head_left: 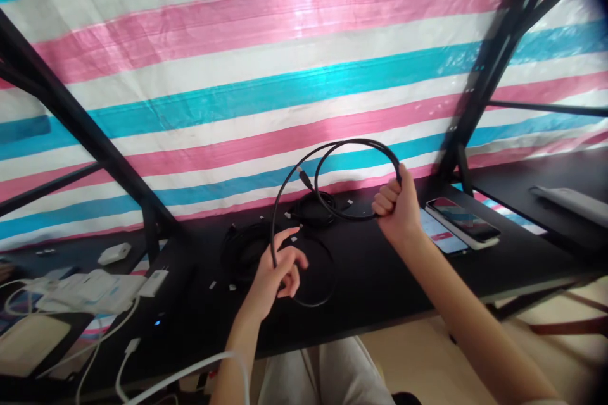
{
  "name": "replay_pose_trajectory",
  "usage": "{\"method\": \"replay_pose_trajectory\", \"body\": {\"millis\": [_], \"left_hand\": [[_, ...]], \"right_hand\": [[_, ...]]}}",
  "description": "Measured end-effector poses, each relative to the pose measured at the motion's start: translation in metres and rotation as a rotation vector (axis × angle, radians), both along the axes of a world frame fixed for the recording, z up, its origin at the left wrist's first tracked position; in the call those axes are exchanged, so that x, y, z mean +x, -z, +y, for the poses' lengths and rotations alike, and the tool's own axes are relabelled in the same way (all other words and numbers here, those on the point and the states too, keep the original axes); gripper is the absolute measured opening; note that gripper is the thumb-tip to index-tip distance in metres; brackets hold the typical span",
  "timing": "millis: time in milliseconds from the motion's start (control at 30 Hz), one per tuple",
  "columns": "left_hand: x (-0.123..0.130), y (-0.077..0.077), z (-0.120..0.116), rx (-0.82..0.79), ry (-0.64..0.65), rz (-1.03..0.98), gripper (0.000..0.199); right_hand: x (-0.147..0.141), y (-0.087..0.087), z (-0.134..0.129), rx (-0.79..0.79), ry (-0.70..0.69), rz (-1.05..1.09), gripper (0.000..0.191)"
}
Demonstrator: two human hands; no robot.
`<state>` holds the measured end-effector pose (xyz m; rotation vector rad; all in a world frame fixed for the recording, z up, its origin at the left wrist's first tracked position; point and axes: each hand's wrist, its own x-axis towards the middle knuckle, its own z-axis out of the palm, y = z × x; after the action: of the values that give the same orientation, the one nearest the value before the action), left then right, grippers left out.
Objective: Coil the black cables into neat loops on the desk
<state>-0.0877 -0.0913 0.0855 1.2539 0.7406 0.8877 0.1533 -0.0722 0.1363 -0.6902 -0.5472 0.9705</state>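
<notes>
Thin round black cable (368, 141): we hold it in the air above the black flat tabletop (380, 278), in wide loops, at 1 to 2 o'clock from our left hand (277, 275).
Our right hand (398, 209): it is at 2 o'clock from the left one. It is closed as a fist, and the gathered strands of the cable go through it.
Our left hand: it is about half open, the index finger stretched, the other fingers loosely curled. One strand comes down to its thumb side; if it is pinched there, we cannot tell.
Black plug with a pale tip (305, 178): it hangs free, between 12 and 1 o'clock from the left hand, and seems to belong to this cable.
Looped and not looped: we judge that the work is part way. Some loops are already collected in the right hand; the strand between both hands is not gathered, and no tie is visible on the loops.
Black cable coils on the tabletop: the smaller one (316, 218) is at 1 o'clock from the left hand, the larger one (240, 252) at 10 o'clock.
Two flat rectangular phones (464, 215): they lie side by side between 3 and 4 o'clock from the right hand.
White boxy adapter (154, 283): it is at 9 o'clock from the left hand.
</notes>
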Motion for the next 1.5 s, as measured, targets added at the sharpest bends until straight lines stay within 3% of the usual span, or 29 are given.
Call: {"method": "replay_pose_trajectory", "body": {"millis": [133,267,400,500,600,733,833,933,1033,1100,1200,1333,1400,1500], "left_hand": [[0.030,0.010,-0.004,0.009,-0.023,-0.062,0.064],[0.038,0.020,-0.003,-0.026,-0.009,-0.212,0.064],[0.022,0.012,0.010,0.006,-0.359,-0.324,0.065],[0.011,-0.004,0.014,0.167,-0.519,-0.214,0.067],[0.016,-0.012,0.006,0.253,-0.445,-0.065,0.069],[0.041,0.001,-0.013,0.180,-0.331,0.024,0.058],[0.054,0.010,-0.019,0.169,-0.428,0.005,0.041],[0.055,0.009,-0.014,0.199,-0.576,-0.022,0.030],[0.049,0.004,-0.007,0.249,-0.635,-0.041,0.029],[0.043,0.002,-0.006,0.273,-0.649,-0.067,0.029],[0.031,-0.002,-0.010,0.281,-0.606,-0.023,0.028],[0.022,-0.012,-0.014,0.331,-0.387,0.260,0.021],[0.025,-0.017,-0.015,0.465,-0.281,0.379,0.014],[0.031,-0.024,-0.017,0.636,-0.220,0.475,0.014]], "right_hand": [[-0.032,0.018,-0.010,-0.009,-0.119,0.224,0.060],[-0.047,0.031,-0.016,-0.032,-0.209,0.330,0.056],[-0.046,0.037,-0.021,-0.026,-0.253,0.287,0.058],[-0.047,0.038,-0.024,-0.020,-0.315,0.309,0.058],[-0.052,0.035,-0.026,0.017,-0.342,0.379,0.057],[-0.065,0.033,-0.027,0.088,-0.320,0.473,0.056],[-0.073,0.039,-0.029,0.119,-0.397,0.454,0.057],[-0.079,0.053,-0.033,0.133,-0.499,0.360,0.059],[-0.080,0.070,-0.033,0.077,-0.531,0.174,0.060],[-0.073,0.078,-0.030,0.010,-0.494,-0.080,0.055],[-0.050,0.077,-0.024,-0.038,-0.306,-0.534,0.023],[-0.024,0.044,-0.032,0.143,0.238,-1.185,0.074],[-0.025,0.021,-0.042,0.293,0.396,-1.567,0.075],[-0.038,-0.003,-0.051,0.400,0.214,-2.006,0.048]]}}
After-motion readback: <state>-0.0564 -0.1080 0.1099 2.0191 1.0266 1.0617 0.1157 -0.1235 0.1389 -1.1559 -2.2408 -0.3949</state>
